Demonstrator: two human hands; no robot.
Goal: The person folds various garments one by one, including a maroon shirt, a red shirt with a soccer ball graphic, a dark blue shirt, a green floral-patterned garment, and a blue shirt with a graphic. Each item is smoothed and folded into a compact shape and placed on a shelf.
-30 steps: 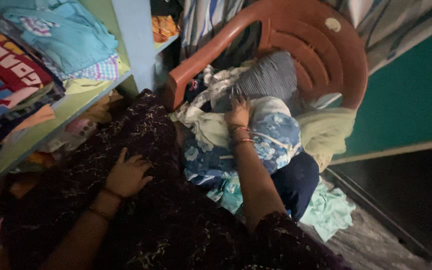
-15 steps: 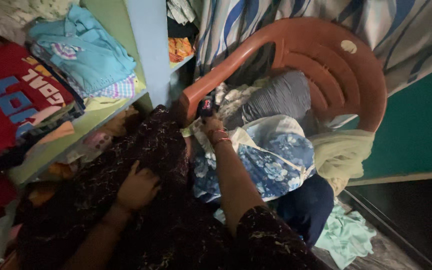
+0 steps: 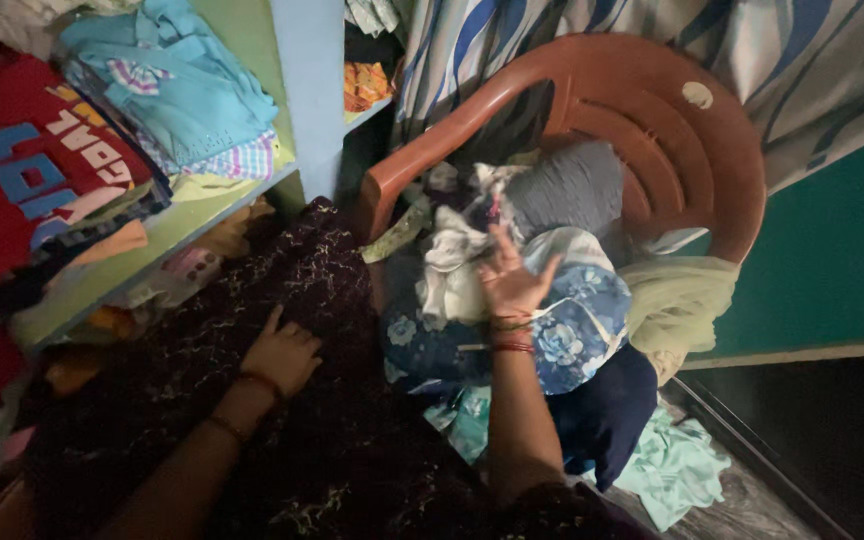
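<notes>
From the head camera, the right hand (image 3: 510, 282) is raised over the heap of clothes (image 3: 512, 290) on the seat of the orange plastic chair (image 3: 642, 120), its fingers spread wide and holding nothing; its palm faces the camera, just above a white cloth (image 3: 452, 270) and a blue flowered cloth (image 3: 572, 330) in the heap. A grey ribbed garment (image 3: 567, 185) lies at the back of the seat, against the chair's backrest. A pale yellow cloth (image 3: 677, 300) hangs over the seat's right edge, and a mint-green cloth (image 3: 672, 465) lies on the floor below the front edge.

The left hand (image 3: 282, 352) rests flat, fingers loosely apart, on a dark patterned fabric (image 3: 282, 290) spread beside the chair's left arm; it grips nothing.

On the left, a shelf (image 3: 167, 235) carries folded clothes, among them a light blue garment (image 3: 177, 85) and a red one (image 3: 22, 160). A blue-and-white striped curtain (image 3: 572, 30) hangs behind the chair.
</notes>
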